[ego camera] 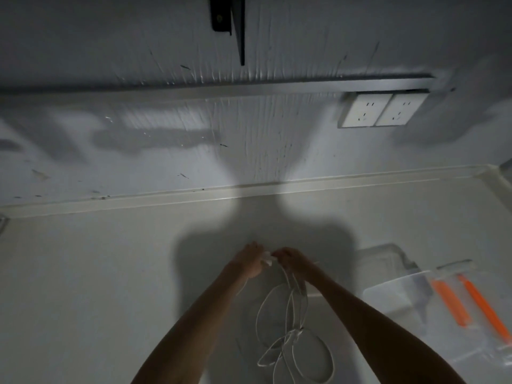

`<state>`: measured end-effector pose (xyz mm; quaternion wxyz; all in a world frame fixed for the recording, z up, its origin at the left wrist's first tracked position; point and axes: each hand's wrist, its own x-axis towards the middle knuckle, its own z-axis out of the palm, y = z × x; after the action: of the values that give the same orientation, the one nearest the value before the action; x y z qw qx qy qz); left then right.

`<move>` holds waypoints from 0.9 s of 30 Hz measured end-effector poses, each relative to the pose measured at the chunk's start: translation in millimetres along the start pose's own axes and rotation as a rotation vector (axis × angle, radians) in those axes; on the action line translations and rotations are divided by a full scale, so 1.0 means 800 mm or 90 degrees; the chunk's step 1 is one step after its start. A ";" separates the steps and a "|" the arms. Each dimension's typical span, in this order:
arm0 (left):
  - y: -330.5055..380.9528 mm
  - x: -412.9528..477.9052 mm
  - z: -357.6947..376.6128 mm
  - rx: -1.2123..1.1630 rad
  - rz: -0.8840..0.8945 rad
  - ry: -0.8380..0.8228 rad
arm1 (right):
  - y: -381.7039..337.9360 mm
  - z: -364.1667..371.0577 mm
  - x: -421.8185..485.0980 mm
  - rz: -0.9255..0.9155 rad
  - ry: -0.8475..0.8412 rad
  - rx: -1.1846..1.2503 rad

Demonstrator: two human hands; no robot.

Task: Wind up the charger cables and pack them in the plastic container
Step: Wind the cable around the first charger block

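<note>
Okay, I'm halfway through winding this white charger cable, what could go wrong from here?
1. The cable hangs from both hands in loose, crossing loops, so it may knot as the left hand and right hand keep winding.
2. The loops trail toward the counter's near edge and might slip off.
3. The light is dim and your shadow covers the work, so a snag is easy to miss.
4. The plastic container sits off to the right, so a loose coil may unravel on the way there.

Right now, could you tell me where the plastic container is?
In the head view the plastic container sits on the counter at the right, beside the right forearm, with its orange-clipped lid just to its right.
</note>
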<state>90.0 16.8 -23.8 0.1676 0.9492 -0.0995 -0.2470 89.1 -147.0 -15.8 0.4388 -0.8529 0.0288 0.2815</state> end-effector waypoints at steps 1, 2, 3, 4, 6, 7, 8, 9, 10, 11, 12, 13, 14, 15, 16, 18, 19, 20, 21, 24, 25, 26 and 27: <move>0.001 -0.008 -0.007 -0.048 -0.014 -0.009 | -0.006 -0.005 -0.006 -0.013 -0.026 0.016; 0.003 -0.019 -0.017 -0.108 -0.029 -0.015 | -0.012 -0.011 -0.014 -0.033 -0.043 0.031; 0.006 -0.032 -0.031 -0.166 -0.040 -0.024 | -0.019 -0.015 -0.025 -0.052 -0.054 0.048; 0.009 -0.047 -0.047 -0.220 -0.041 -0.027 | -0.026 -0.020 -0.037 -0.070 -0.060 0.058; 0.018 -0.086 -0.083 -0.358 -0.047 -0.038 | -0.043 -0.026 -0.066 -0.109 -0.056 0.061; 0.023 -0.107 -0.102 -0.414 -0.046 -0.046 | -0.050 -0.027 -0.081 -0.128 -0.049 0.064; 0.027 -0.126 -0.120 -0.448 -0.037 -0.048 | -0.055 -0.026 -0.095 -0.146 -0.044 0.068; 0.033 -0.146 -0.139 -0.471 -0.025 -0.050 | -0.058 -0.024 -0.110 -0.162 -0.037 0.069; 0.040 -0.167 -0.158 -0.491 -0.013 -0.050 | -0.060 -0.022 -0.124 -0.176 -0.034 0.063; 0.048 -0.188 -0.177 -0.515 0.001 -0.050 | -0.060 -0.019 -0.137 -0.182 -0.036 0.049; 0.058 -0.210 -0.197 -0.545 0.016 -0.053 | -0.060 -0.016 -0.149 -0.181 -0.042 0.025; 0.067 -0.230 -0.215 -0.568 0.032 -0.059 | -0.059 -0.013 -0.162 -0.175 -0.051 -0.001; 0.076 -0.249 -0.234 -0.581 0.048 -0.066 | -0.057 -0.010 -0.171 -0.163 -0.056 -0.018; 0.085 -0.268 -0.251 -0.564 0.060 -0.069 | -0.055 -0.008 -0.179 -0.154 -0.057 -0.028; 0.095 -0.288 -0.266 -0.527 0.068 -0.066 | -0.056 -0.008 -0.187 -0.154 -0.056 -0.037; 0.110 -0.323 -0.290 -0.406 0.076 -0.021 | -0.058 -0.009 -0.195 -0.186 -0.053 -0.076; 0.117 -0.341 -0.302 -0.317 0.076 0.029 | -0.060 -0.010 -0.199 -0.207 -0.056 -0.106; 0.124 -0.359 -0.314 -0.239 0.075 0.079 | -0.064 -0.011 -0.207 -0.220 -0.063 -0.127; 0.128 -0.376 -0.325 -0.212 0.073 0.119 | -0.066 -0.013 -0.215 -0.229 -0.070 -0.134; 0.134 -0.421 -0.363 -0.370 0.074 0.199 | -0.055 -0.010 -0.238 -0.226 -0.037 -0.070; 0.137 -0.434 -0.373 -0.408 0.081 0.233 | -0.048 -0.010 -0.241 -0.231 -0.019 -0.036; 0.141 -0.447 -0.381 -0.428 0.092 0.262 | -0.042 -0.009 -0.243 -0.241 0.001 -0.003; 0.146 -0.458 -0.385 -0.439 0.107 0.283 | -0.036 -0.010 -0.243 -0.248 0.026 0.021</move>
<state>-81.8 91.3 431.7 0.5125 0.8563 -0.0497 -0.0403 -61.8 -173.8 107.5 0.4985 -0.8404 -0.1232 0.1734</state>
